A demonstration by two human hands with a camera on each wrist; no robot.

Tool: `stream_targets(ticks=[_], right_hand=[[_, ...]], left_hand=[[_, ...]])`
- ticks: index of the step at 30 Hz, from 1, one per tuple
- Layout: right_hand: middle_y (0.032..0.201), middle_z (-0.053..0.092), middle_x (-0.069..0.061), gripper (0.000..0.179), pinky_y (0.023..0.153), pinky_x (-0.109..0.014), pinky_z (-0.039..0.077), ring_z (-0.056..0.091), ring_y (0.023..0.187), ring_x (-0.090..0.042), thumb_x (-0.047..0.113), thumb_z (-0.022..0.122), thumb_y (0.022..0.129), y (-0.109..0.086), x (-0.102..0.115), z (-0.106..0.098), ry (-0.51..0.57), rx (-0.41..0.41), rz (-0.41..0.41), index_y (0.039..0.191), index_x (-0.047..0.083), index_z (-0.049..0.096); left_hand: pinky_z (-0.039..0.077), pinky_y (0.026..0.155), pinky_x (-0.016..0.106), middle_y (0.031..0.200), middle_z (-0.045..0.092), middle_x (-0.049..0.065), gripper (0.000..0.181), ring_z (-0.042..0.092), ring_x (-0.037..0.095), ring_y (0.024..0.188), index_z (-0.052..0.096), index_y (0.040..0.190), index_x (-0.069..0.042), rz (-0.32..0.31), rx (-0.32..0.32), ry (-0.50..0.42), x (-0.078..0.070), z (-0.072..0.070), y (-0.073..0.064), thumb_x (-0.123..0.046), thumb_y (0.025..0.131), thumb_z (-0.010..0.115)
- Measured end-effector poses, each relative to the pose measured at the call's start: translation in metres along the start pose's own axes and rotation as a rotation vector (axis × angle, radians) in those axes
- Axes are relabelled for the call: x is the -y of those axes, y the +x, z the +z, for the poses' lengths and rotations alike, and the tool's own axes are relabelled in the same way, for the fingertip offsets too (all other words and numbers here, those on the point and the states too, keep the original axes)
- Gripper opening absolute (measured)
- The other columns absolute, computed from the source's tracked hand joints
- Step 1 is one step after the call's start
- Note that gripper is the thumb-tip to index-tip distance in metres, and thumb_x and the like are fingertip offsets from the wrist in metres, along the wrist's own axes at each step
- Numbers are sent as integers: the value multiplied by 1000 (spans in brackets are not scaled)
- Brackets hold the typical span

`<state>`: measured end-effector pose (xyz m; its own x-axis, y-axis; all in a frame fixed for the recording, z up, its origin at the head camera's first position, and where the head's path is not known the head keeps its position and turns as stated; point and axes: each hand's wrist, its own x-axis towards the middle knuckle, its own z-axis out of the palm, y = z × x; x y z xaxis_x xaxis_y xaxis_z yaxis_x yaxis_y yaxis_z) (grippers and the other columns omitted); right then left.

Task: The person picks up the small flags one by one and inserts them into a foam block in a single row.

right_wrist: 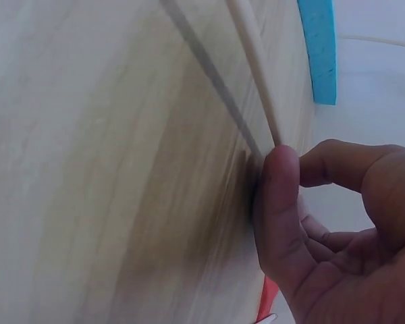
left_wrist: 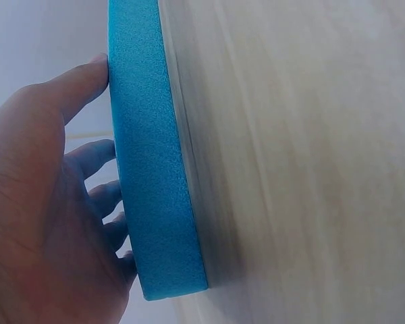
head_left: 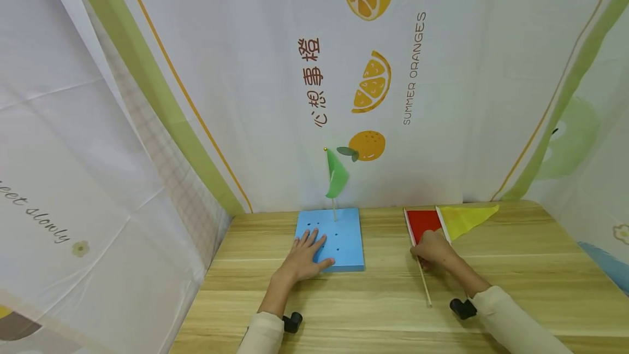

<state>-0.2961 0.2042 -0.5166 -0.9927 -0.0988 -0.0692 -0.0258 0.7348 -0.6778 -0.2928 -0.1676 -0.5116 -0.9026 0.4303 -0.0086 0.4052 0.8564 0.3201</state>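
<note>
My left hand [head_left: 303, 261] lies with spread fingers on the left part of a blue foam block [head_left: 350, 245] that has several small holes in its top. The left wrist view shows the block's thick side [left_wrist: 155, 155] beside the fingers. A green flag [head_left: 337, 182] stands upright on its stick near the block's back edge. Over on the right, my right hand [head_left: 434, 250] pinches the stick [right_wrist: 258, 74] of a red flag [head_left: 423, 224] between thumb and fingers. That stick runs low over the table toward the front. A yellow flag [head_left: 464, 222] lies just right of the red one, its stick partly hidden by the hand.
The wood-grain table [head_left: 373, 310] ends at the back against a hanging white cloth [head_left: 265, 97] printed with oranges and lettering. Similar cloth also hangs at both sides. A small black device [head_left: 292, 322] is worn at each wrist.
</note>
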Motion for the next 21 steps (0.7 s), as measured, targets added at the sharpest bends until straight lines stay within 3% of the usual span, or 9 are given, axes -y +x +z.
stream_targets(ticks=[5,10,21], right_hand=[[45,60,-6,25,44,-26,51,59,39,-14,2,59,78,-2,3,-2,78,35,38,54,-1,64],[46,60,-5,24,44,-26,52,60,39,-14,3,61,77,0,4,-2,101,17,52,54,-1,64],[51,62,-7,22,48,-27,52,62,46,-15,5,63,82,1,10,-6,153,1,-24,62,-3,65]], left_hand=[[13,121,60,165,16,13,81,11,39,152,31,155,-15,4,-3,-16,-1,-1,-1,-65,94,47],[13,122,59,165,16,12,81,11,37,152,31,155,-16,2,-2,-20,-1,-2,-2,-66,93,46],[13,122,59,165,16,13,80,11,38,152,31,155,-15,3,-4,-25,0,0,-1,-65,94,47]])
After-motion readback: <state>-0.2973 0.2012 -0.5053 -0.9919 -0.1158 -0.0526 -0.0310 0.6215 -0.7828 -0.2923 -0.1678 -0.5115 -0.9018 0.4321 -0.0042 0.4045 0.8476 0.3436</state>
